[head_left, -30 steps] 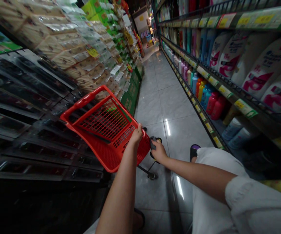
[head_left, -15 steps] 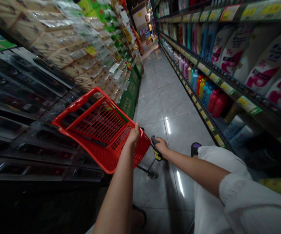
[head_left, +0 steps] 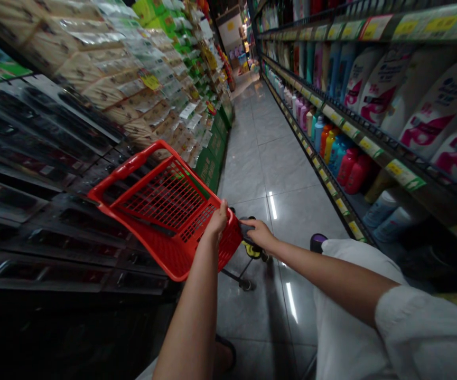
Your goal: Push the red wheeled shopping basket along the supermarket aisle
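Red plastic basket sits on a wheeled frame in the aisle, just beside the left-hand shelves and directly ahead of the person, with its long side toward them. The left hand is curled over the basket's near rim, fingers bunched and wrapped around the red plastic, with the arm reaching down from below. The right hand reaches across from the other side, its fingers stretched forward and lying on a dark grip at the basket's end; how firmly they close on it cannot be told. A yellow part shows just under that grip, and a black metal leg runs down to a small wheel on the grey floor tiles.

Neither hand holds any goods, and only red mesh and the basket's own floor show inside it, so nothing appears gathered so far. Both sides of the aisle remain stocked. On the left, rows of dark packets sit below stacks of tan packaged goods. On the right, big white shampoo refill bags fill a shelf above pink bottles, with yellow price tags along the edges. A white sleeve covers the right upper arm, and a dark sandal pokes out ahead.
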A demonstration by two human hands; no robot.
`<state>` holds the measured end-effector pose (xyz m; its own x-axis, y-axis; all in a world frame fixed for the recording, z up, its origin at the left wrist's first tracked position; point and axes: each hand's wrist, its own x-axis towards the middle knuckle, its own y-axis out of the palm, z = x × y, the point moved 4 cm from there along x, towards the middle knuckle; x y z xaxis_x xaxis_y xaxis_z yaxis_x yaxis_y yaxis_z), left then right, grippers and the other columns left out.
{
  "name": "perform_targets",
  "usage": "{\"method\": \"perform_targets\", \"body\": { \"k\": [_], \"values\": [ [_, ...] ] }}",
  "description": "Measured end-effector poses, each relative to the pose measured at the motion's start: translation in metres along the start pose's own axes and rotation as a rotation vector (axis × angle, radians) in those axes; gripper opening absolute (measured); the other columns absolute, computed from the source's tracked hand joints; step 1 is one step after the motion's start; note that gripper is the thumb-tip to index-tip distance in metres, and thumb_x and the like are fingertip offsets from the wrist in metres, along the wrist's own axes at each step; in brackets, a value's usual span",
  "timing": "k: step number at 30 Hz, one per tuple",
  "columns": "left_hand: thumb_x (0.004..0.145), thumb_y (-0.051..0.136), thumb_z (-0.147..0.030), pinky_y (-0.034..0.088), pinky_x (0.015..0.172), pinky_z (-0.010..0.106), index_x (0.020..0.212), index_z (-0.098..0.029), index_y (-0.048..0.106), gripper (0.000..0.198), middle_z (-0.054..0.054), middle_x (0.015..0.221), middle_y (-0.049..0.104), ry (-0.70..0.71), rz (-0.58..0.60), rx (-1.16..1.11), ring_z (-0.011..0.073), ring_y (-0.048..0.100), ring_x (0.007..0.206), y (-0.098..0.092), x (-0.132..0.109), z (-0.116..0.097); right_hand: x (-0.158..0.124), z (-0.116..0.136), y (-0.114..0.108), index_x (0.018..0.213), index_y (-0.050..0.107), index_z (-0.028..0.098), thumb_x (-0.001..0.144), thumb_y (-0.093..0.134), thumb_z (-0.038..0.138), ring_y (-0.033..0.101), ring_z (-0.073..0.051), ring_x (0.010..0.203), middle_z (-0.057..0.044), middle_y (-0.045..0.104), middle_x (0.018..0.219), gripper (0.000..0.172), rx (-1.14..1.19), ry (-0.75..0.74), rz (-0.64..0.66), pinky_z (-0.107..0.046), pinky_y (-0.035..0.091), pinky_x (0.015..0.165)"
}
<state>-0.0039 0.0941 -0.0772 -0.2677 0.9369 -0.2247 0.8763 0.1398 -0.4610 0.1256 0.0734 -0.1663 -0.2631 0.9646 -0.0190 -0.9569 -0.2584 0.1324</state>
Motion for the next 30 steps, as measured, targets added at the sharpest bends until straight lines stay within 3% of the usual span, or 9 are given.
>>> {"method": "perform_targets", "body": {
  "k": [2, 4, 7, 9, 15, 19, 24, 27, 30],
  "values": [
    [0.085, 0.043, -0.075, 0.052, 0.085, 0.037, 0.075, -0.014, 0.066, 0.067, 0.01, 0.069, 0.07, -0.017, 0.007, -0.06, 0.0271, 0.069, 0.086, 0.0, -0.002, 0.0, 0.001, 0.023, -0.009, 0.12, 0.073, 0.021, 0.062, 0.047, 0.007, 0.068, -0.021, 0.103, -0.002, 0.075, 0.11, 0.064, 0.072, -0.062, 0.012, -0.038, 0.052, 0.098],
    [0.09, 0.039, -0.071, 0.053, 0.083, 0.036, 0.08, -0.013, 0.068, 0.066, 0.01, 0.072, 0.072, -0.053, 0.028, -0.145, 0.0254, 0.07, 0.083, 0.003, -0.005, 0.0, 0.002, 0.047, -0.018, 0.125, 0.07, 0.021, 0.065, 0.048, 0.008, 0.065, -0.021, 0.108, -0.003, 0.071, 0.117, 0.065, 0.011, -0.225, -0.031, -0.037, 0.049, 0.101],
    [0.099, 0.031, -0.058, 0.054, 0.084, 0.033, 0.09, -0.013, 0.07, 0.06, 0.01, 0.078, 0.074, -0.11, 0.009, -0.275, 0.023, 0.072, 0.084, 0.006, -0.009, -0.003, 0.002, 0.073, -0.018, 0.134, 0.063, 0.024, 0.07, 0.048, 0.006, 0.059, -0.022, 0.115, -0.006, 0.063, 0.125, 0.068, -0.247, -0.501, -0.012, -0.039, 0.045, 0.105],
    [0.102, 0.028, -0.048, 0.054, 0.086, 0.031, 0.096, -0.014, 0.071, 0.055, 0.01, 0.082, 0.076, -0.135, -0.024, -0.354, 0.0214, 0.073, 0.089, 0.008, -0.009, -0.005, 0.003, 0.078, -0.01, 0.141, 0.057, 0.027, 0.074, 0.048, 0.005, 0.056, -0.023, 0.115, -0.008, 0.058, 0.127, 0.071, -0.46, -0.569, 0.063, -0.041, 0.045, 0.105],
    [0.104, 0.025, -0.043, 0.057, 0.077, 0.028, 0.097, -0.013, 0.069, 0.053, 0.01, 0.085, 0.076, -0.259, -0.069, -0.474, 0.0187, 0.073, 0.08, 0.011, -0.003, -0.004, -0.017, 0.07, 0.009, 0.149, 0.047, 0.03, 0.083, 0.052, 0.008, 0.052, -0.03, 0.111, -0.014, 0.043, 0.14, 0.069, -0.892, -0.463, 0.004, -0.049, 0.047, 0.101],
    [0.104, 0.029, -0.044, 0.057, 0.073, 0.028, 0.092, -0.013, 0.068, 0.051, 0.009, 0.08, 0.075, -0.311, -0.038, -0.559, 0.017, 0.072, 0.071, 0.01, -0.001, 0.002, -0.033, 0.07, 0.011, 0.146, 0.049, 0.033, 0.087, 0.049, 0.008, 0.054, -0.029, 0.106, -0.013, 0.045, 0.133, 0.064, -0.964, -0.458, -0.005, -0.044, 0.051, 0.092],
    [0.101, 0.043, -0.042, 0.058, 0.07, 0.028, 0.08, -0.013, 0.066, 0.043, 0.008, 0.07, 0.073, -0.344, 0.062, -0.647, 0.017, 0.071, 0.064, 0.013, -0.002, 0.007, -0.013, 0.081, 0.002, 0.139, 0.058, 0.036, 0.087, 0.046, 0.006, 0.054, -0.025, 0.104, -0.01, 0.049, 0.129, 0.061, -0.95, -0.482, -0.033, -0.041, 0.051, 0.094],
    [0.098, 0.049, -0.044, 0.058, 0.067, 0.027, 0.083, -0.012, 0.069, 0.041, 0.008, 0.069, 0.073, -0.362, 0.066, -0.64, 0.0177, 0.071, 0.062, 0.012, -0.001, 0.007, -0.009, 0.082, 0.004, 0.145, 0.051, 0.032, 0.086, 0.045, 0.006, 0.056, -0.026, 0.102, -0.013, 0.049, 0.13, 0.065, -0.951, -0.424, -0.055, -0.043, 0.051, 0.094],
    [0.097, 0.05, -0.047, 0.059, 0.066, 0.026, 0.09, -0.009, 0.07, 0.043, 0.01, 0.069, 0.074, -0.363, 0.067, -0.635, 0.0187, 0.072, 0.064, 0.01, -0.001, 0.005, -0.028, 0.077, 0.014, 0.152, 0.041, 0.027, 0.088, 0.046, 0.009, 0.058, -0.028, 0.099, -0.018, 0.048, 0.132, 0.067, -1.046, -0.378, -0.024, -0.043, 0.053, 0.088]
  ]
}}
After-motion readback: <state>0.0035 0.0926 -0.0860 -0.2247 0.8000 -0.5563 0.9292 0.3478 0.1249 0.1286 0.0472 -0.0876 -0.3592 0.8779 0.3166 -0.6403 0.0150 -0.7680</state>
